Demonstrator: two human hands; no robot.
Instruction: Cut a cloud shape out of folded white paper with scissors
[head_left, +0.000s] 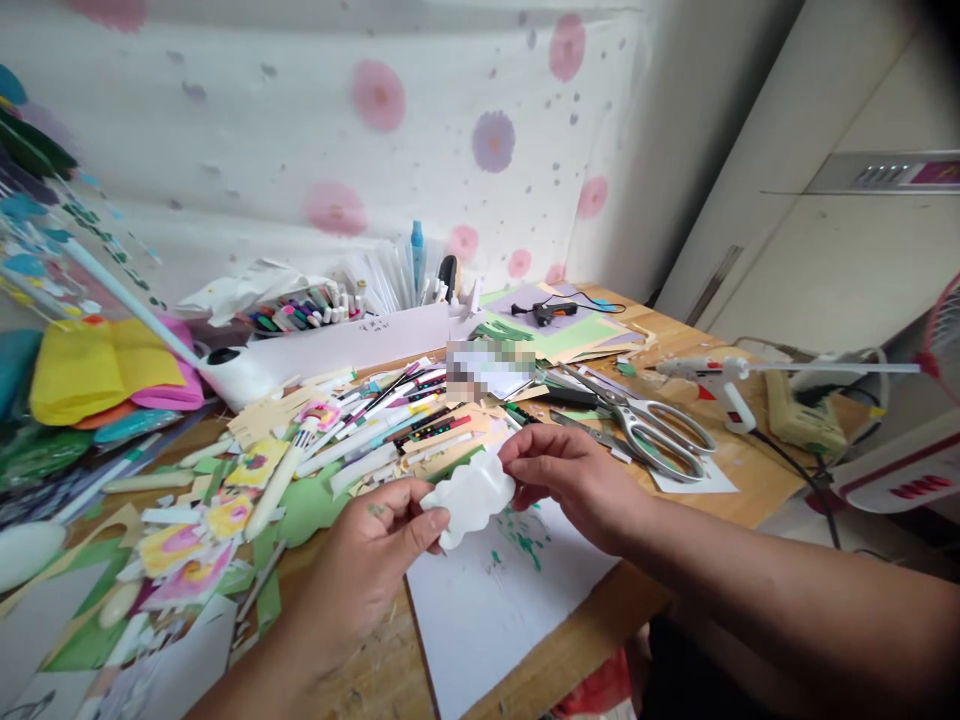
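Between my two hands is a small white cutout (pixel 471 497) with a wavy, cloud-like edge; it looks like paper. My left hand (pixel 386 530) pinches its left end between thumb and fingers. At its upper right edge, my right hand (pixel 566 480) grips it with bent fingers. Below them lies a white sheet (pixel 499 625) with green paint marks (pixel 525 540) on it, partly hidden by the cutout and my right hand.
Silver scissors (pixel 660 435) and a white glue gun (pixel 724 385) lie to the right, a dark glue gun (pixel 551 312) farther back. Markers (pixel 431 425) and paper scraps (pixel 187 545) cover the middle and left. A box of pens (pixel 360 335) stands behind.
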